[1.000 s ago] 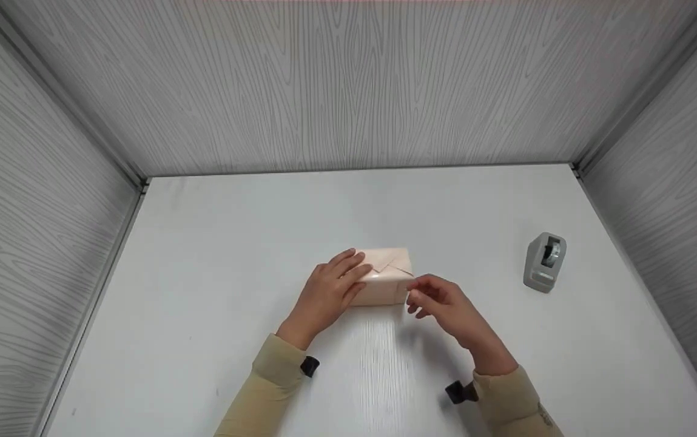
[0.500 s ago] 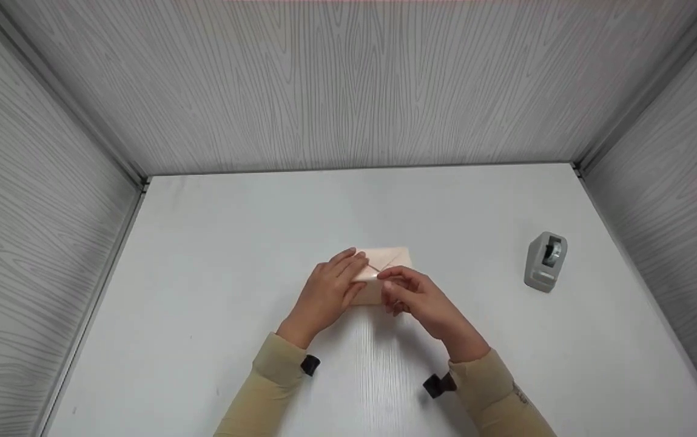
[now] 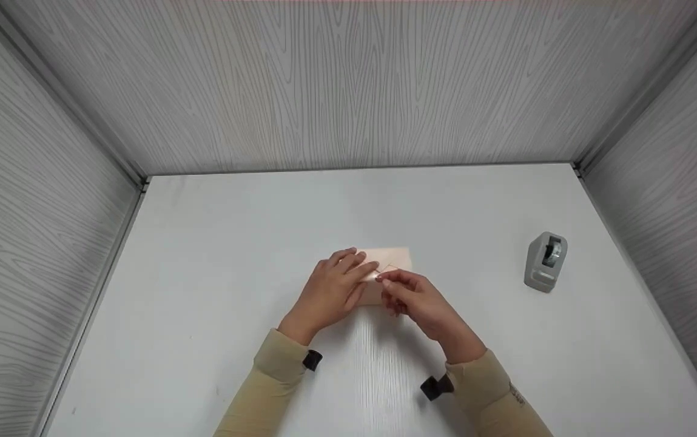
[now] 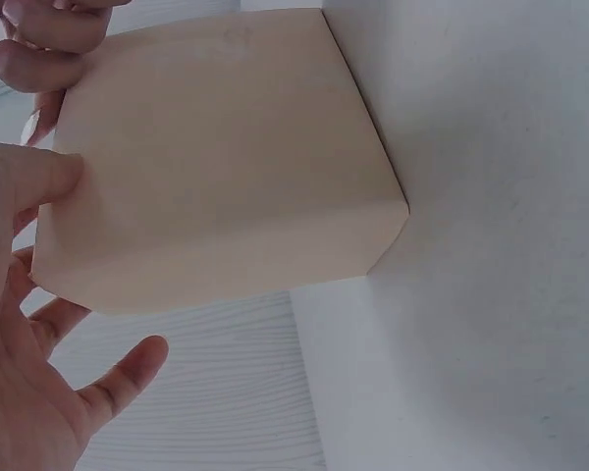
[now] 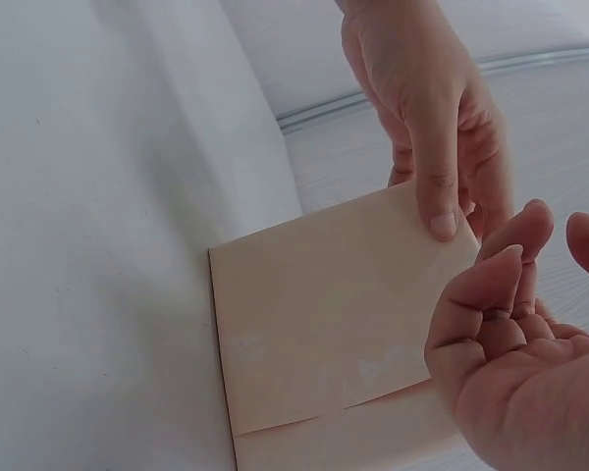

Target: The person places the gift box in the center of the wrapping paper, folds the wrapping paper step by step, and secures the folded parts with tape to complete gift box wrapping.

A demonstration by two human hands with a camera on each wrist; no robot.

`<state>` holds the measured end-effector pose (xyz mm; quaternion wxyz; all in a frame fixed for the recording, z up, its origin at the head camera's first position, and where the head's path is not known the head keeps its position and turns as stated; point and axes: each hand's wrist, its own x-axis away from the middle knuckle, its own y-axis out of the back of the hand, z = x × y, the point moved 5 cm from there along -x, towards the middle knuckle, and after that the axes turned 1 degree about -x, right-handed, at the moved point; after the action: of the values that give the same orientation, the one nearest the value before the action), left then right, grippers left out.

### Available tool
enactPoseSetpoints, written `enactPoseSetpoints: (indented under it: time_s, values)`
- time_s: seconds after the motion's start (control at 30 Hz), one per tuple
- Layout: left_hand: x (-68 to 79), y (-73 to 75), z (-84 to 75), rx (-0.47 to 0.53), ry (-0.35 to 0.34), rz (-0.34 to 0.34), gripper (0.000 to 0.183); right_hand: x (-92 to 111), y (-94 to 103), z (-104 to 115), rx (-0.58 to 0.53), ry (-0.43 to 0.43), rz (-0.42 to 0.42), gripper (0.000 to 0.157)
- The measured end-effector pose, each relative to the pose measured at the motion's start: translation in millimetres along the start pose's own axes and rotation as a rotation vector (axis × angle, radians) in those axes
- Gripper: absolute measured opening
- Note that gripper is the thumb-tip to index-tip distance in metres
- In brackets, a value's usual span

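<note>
A small box wrapped in pale peach paper (image 3: 389,256) rests on the white table, with folded paper edges visible on its top. My left hand (image 3: 326,292) holds its left end, fingers over the top and thumb (image 4: 49,182) against the near face. At the near top edge is my right hand (image 3: 418,304), its thumb and index fingertips close together by the paper folds. Several of its fingers (image 5: 481,294) are curled in the right wrist view. Whether anything is pinched between its fingertips is hidden.
A grey tape dispenser (image 3: 544,264) with a clear roll stands at the right of the table (image 3: 233,243). Wood-grain panels (image 3: 348,85) enclose the back and both sides. Black wrist cameras (image 3: 436,387) hang from both sleeves.
My right hand has moved left from the box's right corner to the middle of its near top edge. The left hand stays on the box, its fingers shifting slightly on top.
</note>
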<state>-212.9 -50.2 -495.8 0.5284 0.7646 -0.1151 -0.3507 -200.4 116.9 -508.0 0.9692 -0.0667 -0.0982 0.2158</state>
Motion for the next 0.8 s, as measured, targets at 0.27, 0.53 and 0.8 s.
enactPoseSetpoints:
  time_s: [0.27,0.53,0.8]
  values:
    - [-1.8,1.0,-1.1,-0.014,0.004,0.001,0.036,5.4,-2.5,-4.1,-0.031,-0.041,-0.045,0.026]
    - [-1.8,0.8,-1.3,-0.022,0.009,0.007,0.037,2.0,-1.2,-12.8,-0.007,-0.098,-0.237,0.025]
    - [-1.7,0.3,-0.6,-0.009,0.007,0.014,0.037,-4.2,-1.2,-15.6,0.133,-0.011,-0.414,0.018]
